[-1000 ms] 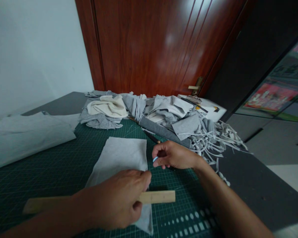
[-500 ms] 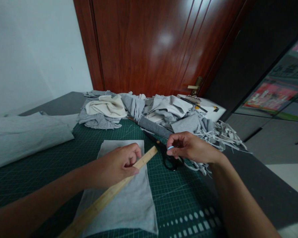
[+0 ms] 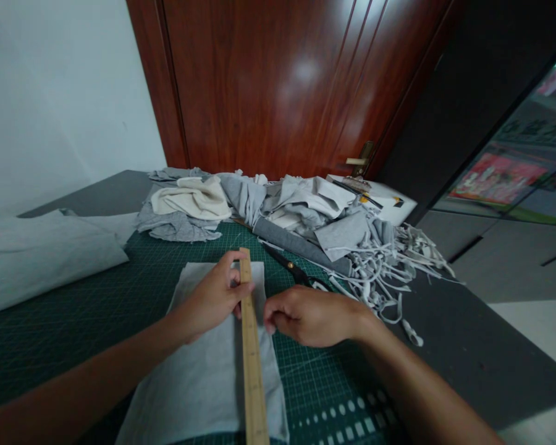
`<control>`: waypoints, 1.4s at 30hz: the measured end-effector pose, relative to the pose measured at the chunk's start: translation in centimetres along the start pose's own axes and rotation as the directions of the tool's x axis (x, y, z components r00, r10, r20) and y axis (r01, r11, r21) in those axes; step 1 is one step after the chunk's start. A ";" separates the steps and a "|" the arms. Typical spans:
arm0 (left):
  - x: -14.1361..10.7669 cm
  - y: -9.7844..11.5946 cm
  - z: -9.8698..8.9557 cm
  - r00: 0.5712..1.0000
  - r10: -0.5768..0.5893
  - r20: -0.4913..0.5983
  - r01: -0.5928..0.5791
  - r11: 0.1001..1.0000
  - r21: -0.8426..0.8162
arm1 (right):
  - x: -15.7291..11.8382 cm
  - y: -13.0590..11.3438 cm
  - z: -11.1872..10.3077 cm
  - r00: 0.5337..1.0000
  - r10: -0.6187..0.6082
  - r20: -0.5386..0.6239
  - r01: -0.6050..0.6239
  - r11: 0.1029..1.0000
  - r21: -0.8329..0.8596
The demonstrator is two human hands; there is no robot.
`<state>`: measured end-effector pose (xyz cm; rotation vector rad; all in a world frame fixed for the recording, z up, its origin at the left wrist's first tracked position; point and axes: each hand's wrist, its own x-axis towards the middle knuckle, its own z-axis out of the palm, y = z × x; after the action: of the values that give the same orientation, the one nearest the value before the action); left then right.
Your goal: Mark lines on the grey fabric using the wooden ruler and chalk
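Observation:
A light grey cloth lies flat on a green cutting mat. My left hand grips the far part of a wooden ruler, thumb and fingers on its two sides. The ruler runs lengthwise near the cloth's right edge. My right hand is closed just right of the ruler, over the cloth's right border and the mat. Its curled fingers hide the small light-blue piece, like tailor's chalk, seen in them earlier. Behind that hand lies a pair of black scissors, handles partly covered.
A folded pale cloth lies at the left. Along the back are a cream cloth, grey cloth pieces, a dark grey roll and tangled fabric strips. A white box stands by the wooden door.
The ruler has swung from slanting across the cloth to lying lengthwise near its right edge, in my left hand. My right hand has moved left and nearer, from the scissors to beside the ruler.

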<state>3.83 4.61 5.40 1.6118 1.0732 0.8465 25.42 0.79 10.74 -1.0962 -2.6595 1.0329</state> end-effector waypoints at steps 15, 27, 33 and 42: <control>0.2 -2.5 0.4 0.991 0.132 -0.020 -0.129 0.986 0.101 | 1.0 1.5 0.3 0.978 0.207 -0.039 -0.210 0.966 -0.149; 0.9 -1.9 0.9 0.993 0.113 -0.015 -0.113 0.994 -0.004 | 0.8 1.2 0.0 0.978 0.208 0.002 -0.204 0.961 -0.187; 1.0 -2.6 0.7 0.976 0.211 -0.046 -0.199 0.960 0.195 | 0.7 1.2 -0.1 0.981 0.194 -0.008 -0.191 0.956 -0.222; -0.1 -1.0 -0.3 0.969 0.246 -0.018 -0.180 0.754 0.632 | 0.8 1.0 0.2 0.979 0.205 -0.012 -0.200 0.940 -0.277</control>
<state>3.29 4.78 4.53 2.3118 1.3534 0.7602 25.36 1.76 9.85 -1.4452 -2.8140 0.7092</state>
